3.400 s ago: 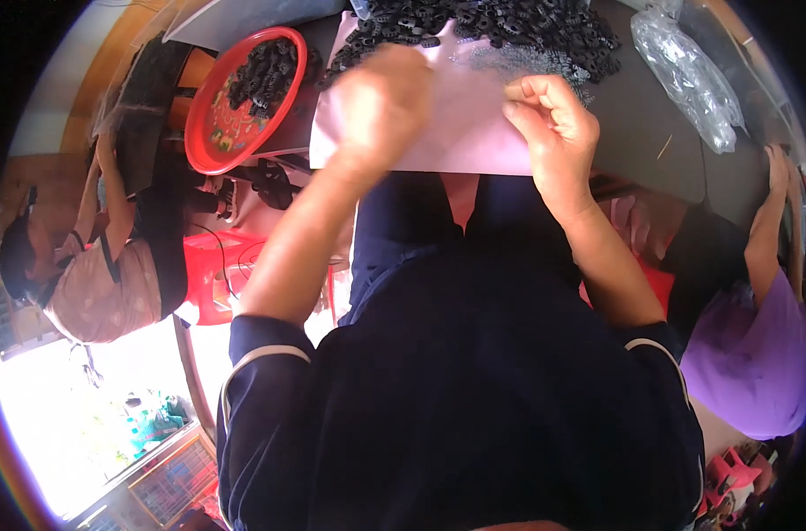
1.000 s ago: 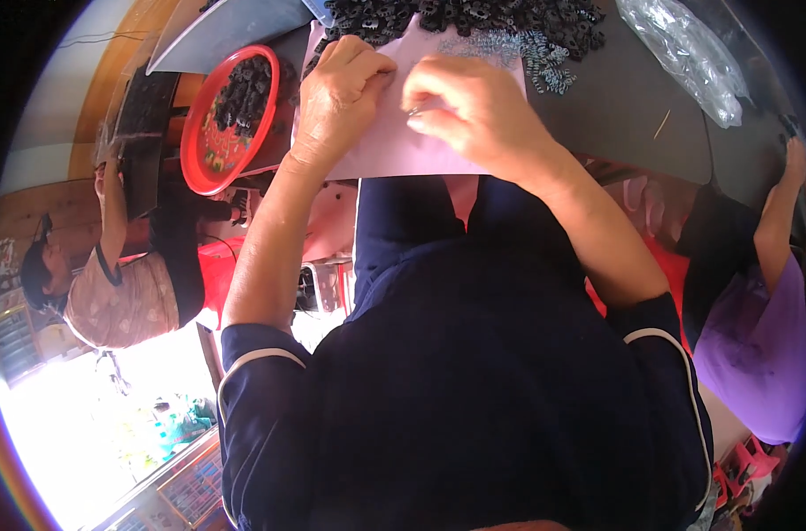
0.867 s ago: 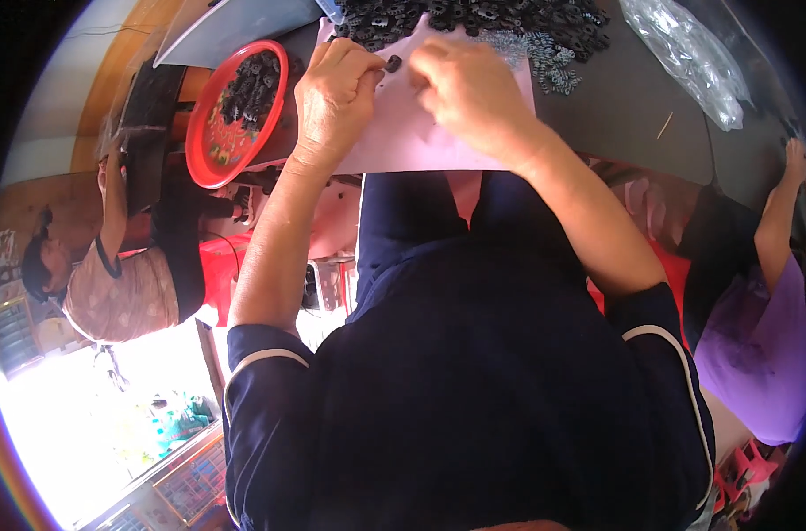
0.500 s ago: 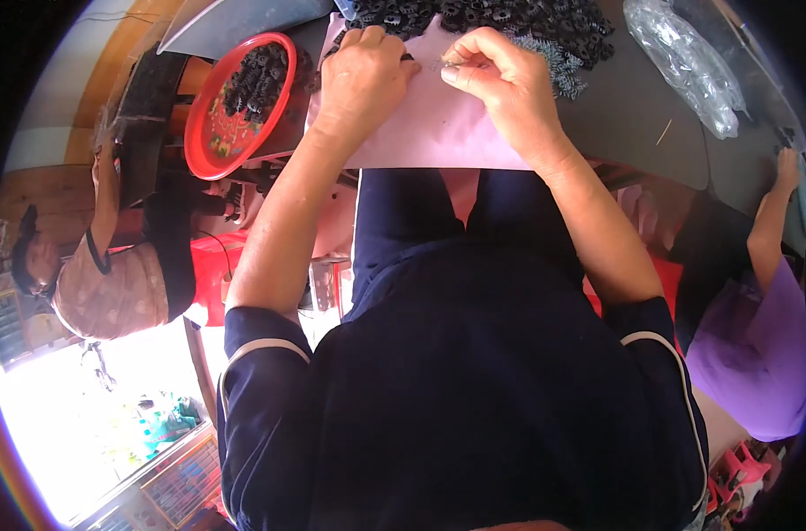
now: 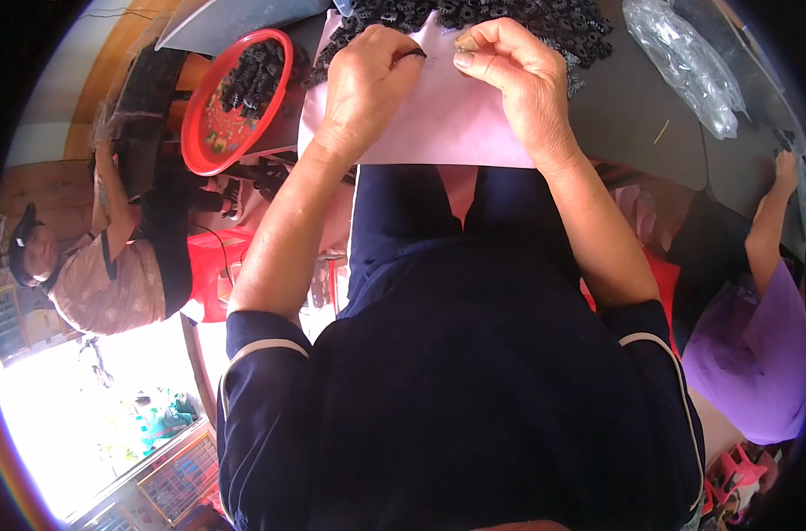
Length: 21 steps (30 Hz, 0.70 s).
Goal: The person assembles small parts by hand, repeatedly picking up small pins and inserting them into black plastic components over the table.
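A dark table (image 5: pixel 633 124) carries everything, with a pink sheet (image 5: pixel 447 133) spread at its near edge, in front of the body. Along the sheet's far side lies a broad heap of small black parts (image 5: pixel 571 31). To the left stands a red basin (image 5: pixel 195 133) with more black parts (image 5: pixel 254 80) in it; to the right, well apart from the sheet, lies a clear plastic bag (image 5: pixel 686 71).

Over the sheet, the left hand (image 5: pixel 367 84) is closed on a black piece (image 5: pixel 412 53), whose end shows at the thumb side. The right hand (image 5: pixel 531 88) is just across from it, thumb and forefinger brought close together; the tips are small and dim in this view, so I cannot tell whether they grip anything.

The step in hand seems to be fine fingertip work on a single part, held ready in the left hand. A move with pieces this small would call for a light, steady pinch and careful lining up.

Against the frame half a second earlier, the right hand is slightly higher and farther from the left. It now covers most of the gray coils (image 5: pixel 573 84) that show beside it there, and the thin bit between its fingertips is no longer distinct.
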### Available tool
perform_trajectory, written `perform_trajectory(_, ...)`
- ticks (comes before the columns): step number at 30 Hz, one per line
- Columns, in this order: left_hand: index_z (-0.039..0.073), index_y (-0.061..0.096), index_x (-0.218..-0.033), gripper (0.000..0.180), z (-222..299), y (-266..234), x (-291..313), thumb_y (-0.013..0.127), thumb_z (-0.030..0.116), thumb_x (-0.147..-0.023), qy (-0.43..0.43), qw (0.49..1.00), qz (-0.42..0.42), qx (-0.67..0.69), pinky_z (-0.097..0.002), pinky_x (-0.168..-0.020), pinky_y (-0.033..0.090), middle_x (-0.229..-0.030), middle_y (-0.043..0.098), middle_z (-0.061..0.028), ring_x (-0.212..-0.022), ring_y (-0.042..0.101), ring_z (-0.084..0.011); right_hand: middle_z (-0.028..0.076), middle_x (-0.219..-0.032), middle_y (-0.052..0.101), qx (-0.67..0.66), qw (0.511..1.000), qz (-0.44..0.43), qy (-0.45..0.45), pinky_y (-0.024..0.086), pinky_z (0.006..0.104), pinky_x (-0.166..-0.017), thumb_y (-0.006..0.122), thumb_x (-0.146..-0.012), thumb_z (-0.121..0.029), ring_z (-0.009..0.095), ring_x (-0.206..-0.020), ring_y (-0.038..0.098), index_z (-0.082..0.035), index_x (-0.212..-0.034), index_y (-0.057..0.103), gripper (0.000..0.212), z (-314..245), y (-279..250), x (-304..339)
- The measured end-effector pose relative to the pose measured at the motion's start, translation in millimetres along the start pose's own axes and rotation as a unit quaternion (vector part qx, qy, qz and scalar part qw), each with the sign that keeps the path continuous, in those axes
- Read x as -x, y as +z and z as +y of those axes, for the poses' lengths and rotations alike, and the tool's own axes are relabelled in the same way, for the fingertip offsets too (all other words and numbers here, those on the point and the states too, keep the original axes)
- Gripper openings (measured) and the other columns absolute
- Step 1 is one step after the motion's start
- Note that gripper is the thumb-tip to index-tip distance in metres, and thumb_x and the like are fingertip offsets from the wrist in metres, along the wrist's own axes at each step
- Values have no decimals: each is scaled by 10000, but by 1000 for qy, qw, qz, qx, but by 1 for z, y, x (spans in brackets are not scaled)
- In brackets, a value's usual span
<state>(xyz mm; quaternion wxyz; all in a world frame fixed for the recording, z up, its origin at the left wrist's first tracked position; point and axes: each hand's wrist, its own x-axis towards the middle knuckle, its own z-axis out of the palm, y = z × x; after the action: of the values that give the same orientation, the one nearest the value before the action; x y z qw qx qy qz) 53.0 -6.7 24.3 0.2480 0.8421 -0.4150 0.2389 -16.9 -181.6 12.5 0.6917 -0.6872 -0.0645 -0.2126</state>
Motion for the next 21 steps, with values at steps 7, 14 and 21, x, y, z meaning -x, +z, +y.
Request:
perform_trajectory(7, -25, 647, -1037, 174, 29, -2, 18, 636, 61, -886, -352, 800, -1, 486, -176, -512, 397, -805, 669, -70, -621, 556, -65, -3, -836, 651, -7, 1000, -17, -11, 478, 208, -780, 658, -839, -27, 52, -806, 586, -16, -916, 667, 79, -1, 7, -1)
perform_trajectory(14, -7, 658, -979, 166, 32, -1, 21, 671, 124, -877, -365, 760, 6, 538, -175, -510, 400, -767, 655, -29, -619, 536, -46, 12, -841, 664, 27, 998, -52, -18, 490, 215, -770, 659, -841, -31, 65, -809, 601, -8, -919, 679, 84, 2, 5, -4)
perform_trajectory(21, -25, 649, -944, 141, 31, 0, 24, 655, 103, -885, -378, 738, 19, 558, -191, -482, 390, -741, 644, -47, -579, 521, -60, 22, -745, 659, 71, 995, -47, -43, 468, 211, -649, 689, -811, -48, 61, -711, 594, -9, -862, 672, 67, 5, 10, -1)
